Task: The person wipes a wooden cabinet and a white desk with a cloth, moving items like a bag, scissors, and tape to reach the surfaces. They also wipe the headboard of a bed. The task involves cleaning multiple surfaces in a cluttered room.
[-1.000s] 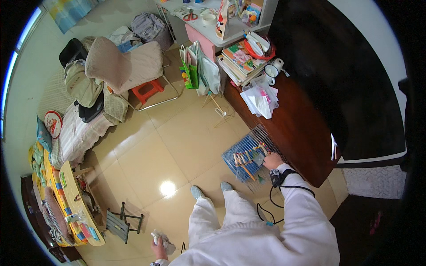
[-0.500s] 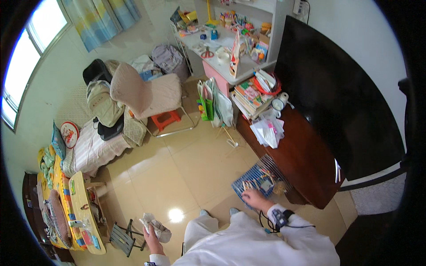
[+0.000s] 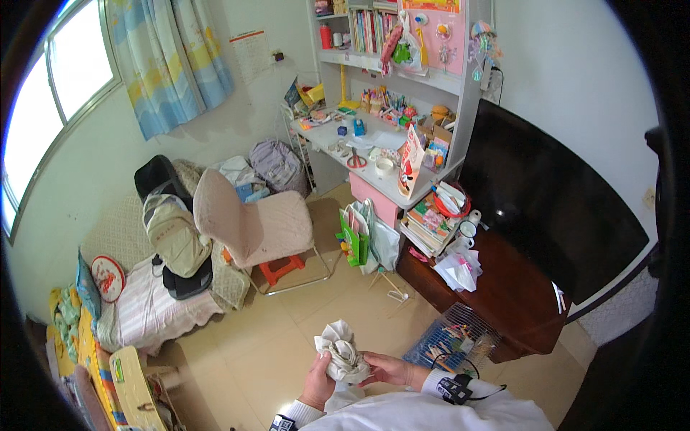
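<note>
A crumpled, whitish-grey cloth [image 3: 346,359] is bunched in front of my body at the lower middle. My left hand [image 3: 318,382] grips its left side, thumb pressed against the folds. On the opposite side, my right hand [image 3: 388,369] has its fingers closed on the cloth's right edge; part of those fingers is hidden behind it. Just right of my right hand, a blue wire basket [image 3: 420,350] on the floor holds several pencil-like sticks and other small items.
A brown wooden cabinet [image 3: 514,302] with a big black screen [image 3: 553,208] stands to the right. Ahead are a cluttered white desk [image 3: 327,136], a padded chair [image 3: 277,223] and bags [image 3: 381,241]. At lower left is a light wooden table [image 3: 133,388].
My right hand has left the basket and joined my left hand at the cloth. The left hand brought the cloth inward and up to the middle. The view has tilted upward.
</note>
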`<state>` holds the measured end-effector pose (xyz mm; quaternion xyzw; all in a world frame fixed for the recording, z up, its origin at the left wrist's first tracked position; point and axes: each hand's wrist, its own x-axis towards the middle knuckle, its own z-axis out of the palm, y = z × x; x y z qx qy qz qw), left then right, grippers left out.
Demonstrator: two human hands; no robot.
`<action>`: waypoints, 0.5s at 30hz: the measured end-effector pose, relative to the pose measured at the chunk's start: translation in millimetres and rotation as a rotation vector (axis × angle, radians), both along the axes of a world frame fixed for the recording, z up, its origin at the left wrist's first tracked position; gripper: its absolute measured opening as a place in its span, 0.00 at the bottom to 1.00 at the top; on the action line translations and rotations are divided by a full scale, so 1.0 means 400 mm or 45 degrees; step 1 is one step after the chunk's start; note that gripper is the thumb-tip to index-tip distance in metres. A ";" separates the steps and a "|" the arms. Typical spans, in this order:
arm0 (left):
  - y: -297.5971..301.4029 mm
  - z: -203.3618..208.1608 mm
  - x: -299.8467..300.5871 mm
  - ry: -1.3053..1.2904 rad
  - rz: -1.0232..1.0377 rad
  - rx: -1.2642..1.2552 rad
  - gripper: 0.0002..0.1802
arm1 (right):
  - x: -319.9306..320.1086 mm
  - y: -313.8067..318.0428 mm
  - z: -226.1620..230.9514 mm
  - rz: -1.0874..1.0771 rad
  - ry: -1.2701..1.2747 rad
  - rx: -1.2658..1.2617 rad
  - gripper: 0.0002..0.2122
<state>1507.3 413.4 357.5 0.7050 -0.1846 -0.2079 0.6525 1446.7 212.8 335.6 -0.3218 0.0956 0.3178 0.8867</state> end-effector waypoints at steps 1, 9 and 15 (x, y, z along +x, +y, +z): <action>0.013 0.006 0.033 0.259 0.018 -0.237 0.25 | 0.019 0.017 0.018 -0.044 0.000 0.096 0.22; 0.067 0.032 0.197 0.971 0.122 -0.798 0.26 | 0.189 0.037 0.124 -0.658 -0.235 -0.366 0.09; 0.027 0.036 0.322 1.093 0.080 -0.823 0.25 | 0.368 0.020 0.221 -0.722 -0.311 -0.027 0.07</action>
